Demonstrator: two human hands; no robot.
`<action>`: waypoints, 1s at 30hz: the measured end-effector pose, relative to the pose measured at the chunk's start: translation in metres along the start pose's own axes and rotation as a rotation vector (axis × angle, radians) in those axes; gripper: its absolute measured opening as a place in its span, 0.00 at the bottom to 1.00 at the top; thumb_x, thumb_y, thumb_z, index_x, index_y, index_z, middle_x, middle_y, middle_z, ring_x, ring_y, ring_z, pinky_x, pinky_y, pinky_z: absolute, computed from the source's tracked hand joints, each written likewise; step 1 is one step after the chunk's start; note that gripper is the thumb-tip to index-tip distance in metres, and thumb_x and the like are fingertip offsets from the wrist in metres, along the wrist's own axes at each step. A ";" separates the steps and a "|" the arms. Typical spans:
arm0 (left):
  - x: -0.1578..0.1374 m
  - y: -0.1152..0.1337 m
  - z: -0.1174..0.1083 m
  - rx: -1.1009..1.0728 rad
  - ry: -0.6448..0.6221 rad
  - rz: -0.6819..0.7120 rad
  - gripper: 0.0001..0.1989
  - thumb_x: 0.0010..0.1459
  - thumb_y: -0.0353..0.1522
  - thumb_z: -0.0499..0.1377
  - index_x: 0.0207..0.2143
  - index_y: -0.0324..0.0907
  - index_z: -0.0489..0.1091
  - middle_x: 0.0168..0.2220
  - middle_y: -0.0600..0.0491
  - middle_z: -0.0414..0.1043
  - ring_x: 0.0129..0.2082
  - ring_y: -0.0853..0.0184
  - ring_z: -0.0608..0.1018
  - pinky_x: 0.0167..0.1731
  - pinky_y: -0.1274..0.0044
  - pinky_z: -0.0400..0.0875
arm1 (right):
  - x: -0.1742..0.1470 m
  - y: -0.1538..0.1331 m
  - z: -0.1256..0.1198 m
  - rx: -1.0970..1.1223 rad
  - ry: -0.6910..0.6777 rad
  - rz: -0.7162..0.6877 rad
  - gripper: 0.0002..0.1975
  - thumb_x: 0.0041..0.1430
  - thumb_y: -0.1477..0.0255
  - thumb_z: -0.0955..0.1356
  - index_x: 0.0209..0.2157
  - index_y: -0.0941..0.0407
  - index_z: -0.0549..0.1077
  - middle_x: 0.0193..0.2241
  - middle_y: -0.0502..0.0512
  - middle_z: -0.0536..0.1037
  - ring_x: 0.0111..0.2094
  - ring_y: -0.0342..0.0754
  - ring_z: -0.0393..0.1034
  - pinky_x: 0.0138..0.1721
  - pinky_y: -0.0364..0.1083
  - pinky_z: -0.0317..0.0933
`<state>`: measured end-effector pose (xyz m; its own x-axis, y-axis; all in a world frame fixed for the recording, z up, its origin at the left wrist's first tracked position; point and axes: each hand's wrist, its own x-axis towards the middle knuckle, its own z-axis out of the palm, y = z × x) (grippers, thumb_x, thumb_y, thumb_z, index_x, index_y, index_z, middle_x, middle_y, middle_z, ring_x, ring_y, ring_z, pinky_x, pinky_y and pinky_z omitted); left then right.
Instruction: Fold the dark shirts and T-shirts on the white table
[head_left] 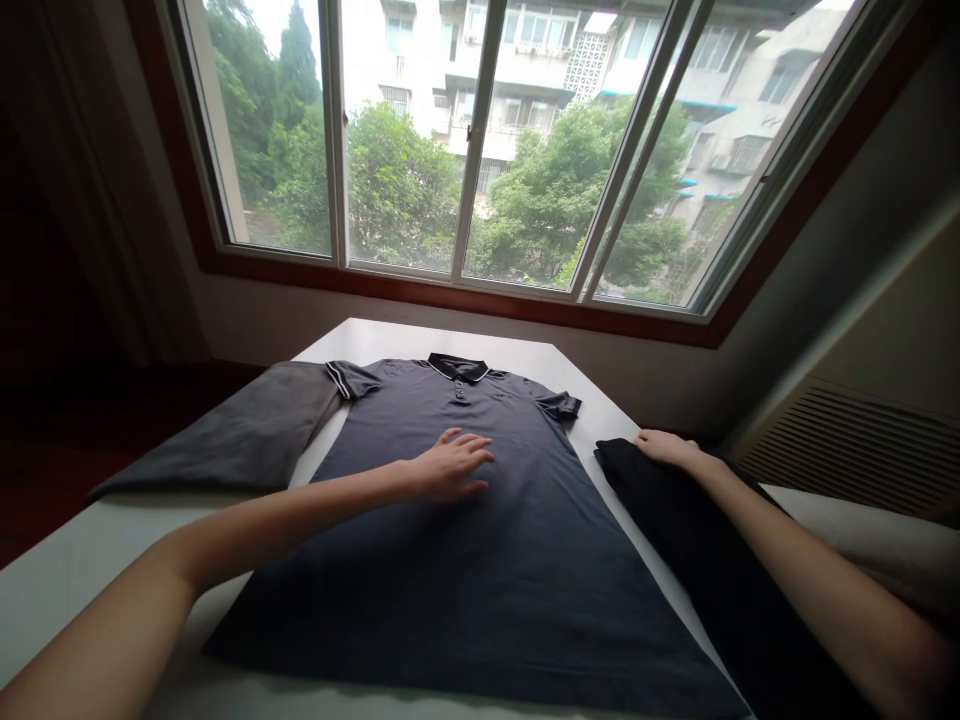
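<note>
A dark grey-blue polo shirt [480, 590] lies face up and spread out on the white table [525, 343], its black collar toward the window. Over the middle of the shirt is my left hand [450, 467], fingers spread and palm down; whether it touches the cloth I cannot tell. At the table's right edge, my right hand [666, 447] grips the far end of a folded black garment [697, 540]. Its fingertips are partly hidden. The kind of that black garment does not show.
A grey folded cloth [225, 430] lies on the table's left side, touching the polo's sleeve. Beyond the table is a window [457, 270] with a brown frame. To the right stand a slatted beige unit [862, 445] and a pale, rounded object [870, 530].
</note>
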<state>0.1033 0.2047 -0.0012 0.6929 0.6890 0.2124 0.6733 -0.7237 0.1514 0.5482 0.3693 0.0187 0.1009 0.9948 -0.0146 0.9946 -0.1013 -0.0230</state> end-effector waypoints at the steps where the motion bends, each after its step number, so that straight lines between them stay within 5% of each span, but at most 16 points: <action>1: -0.001 -0.014 -0.002 -0.011 -0.005 -0.084 0.21 0.65 0.42 0.53 0.57 0.43 0.63 0.65 0.42 0.56 0.65 0.55 0.58 0.63 0.57 0.47 | 0.003 -0.014 -0.004 0.001 0.021 -0.015 0.14 0.58 0.74 0.63 0.40 0.57 0.79 0.46 0.66 0.78 0.48 0.64 0.71 0.51 0.62 0.59; 6: 0.026 -0.075 -0.010 -0.077 0.033 -0.470 0.23 0.66 0.43 0.50 0.59 0.43 0.62 0.64 0.44 0.58 0.64 0.56 0.60 0.62 0.59 0.51 | 0.017 -0.133 -0.004 0.115 0.145 -0.185 0.21 0.58 0.73 0.63 0.53 0.57 0.72 0.57 0.65 0.70 0.56 0.62 0.64 0.54 0.58 0.57; 10: 0.055 -0.103 0.005 -0.176 0.160 -0.679 0.21 0.64 0.41 0.53 0.57 0.45 0.65 0.64 0.45 0.59 0.65 0.55 0.59 0.62 0.57 0.47 | 0.008 -0.243 0.028 0.282 0.176 -0.314 0.21 0.61 0.68 0.63 0.55 0.57 0.69 0.58 0.63 0.69 0.58 0.58 0.62 0.58 0.55 0.54; 13: 0.063 -0.113 0.021 -0.233 0.258 -0.768 0.19 0.63 0.38 0.54 0.55 0.44 0.67 0.64 0.43 0.59 0.65 0.54 0.57 0.63 0.55 0.42 | -0.003 -0.286 0.056 0.406 0.178 -0.336 0.19 0.62 0.68 0.64 0.54 0.57 0.70 0.58 0.64 0.69 0.59 0.58 0.60 0.61 0.57 0.49; 17: 0.060 -0.125 0.034 -0.432 0.413 -0.803 0.14 0.58 0.33 0.59 0.47 0.41 0.74 0.60 0.43 0.65 0.64 0.53 0.60 0.65 0.60 0.39 | -0.007 -0.280 0.074 0.613 0.151 -0.355 0.16 0.59 0.69 0.66 0.48 0.57 0.73 0.56 0.63 0.71 0.59 0.57 0.61 0.62 0.56 0.46; 22: 0.051 -0.148 0.030 -0.877 0.607 -0.813 0.10 0.55 0.27 0.59 0.39 0.40 0.76 0.49 0.45 0.75 0.54 0.57 0.72 0.59 0.69 0.59 | 0.003 -0.248 0.071 0.981 0.084 -0.333 0.11 0.51 0.73 0.70 0.39 0.56 0.75 0.46 0.57 0.78 0.51 0.54 0.69 0.57 0.51 0.57; 26: 0.032 -0.165 0.016 -1.286 0.804 -0.788 0.10 0.58 0.25 0.55 0.41 0.38 0.73 0.45 0.45 0.77 0.47 0.65 0.77 0.51 0.74 0.68 | 0.011 -0.223 0.062 1.308 0.093 -0.233 0.07 0.57 0.72 0.64 0.38 0.55 0.70 0.42 0.56 0.78 0.45 0.48 0.73 0.47 0.46 0.67; 30: 0.011 -0.178 0.006 -1.627 0.960 -0.826 0.11 0.63 0.25 0.47 0.36 0.39 0.70 0.38 0.47 0.77 0.39 0.69 0.79 0.44 0.75 0.72 | 0.013 -0.192 0.057 2.091 -0.065 0.028 0.11 0.62 0.72 0.56 0.34 0.54 0.68 0.35 0.54 0.78 0.38 0.43 0.75 0.37 0.45 0.71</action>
<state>-0.0076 0.3417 -0.0313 -0.2793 0.9556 -0.0935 -0.4830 -0.0557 0.8739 0.3574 0.4008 -0.0339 0.0650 0.9960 -0.0608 -0.5209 -0.0181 -0.8534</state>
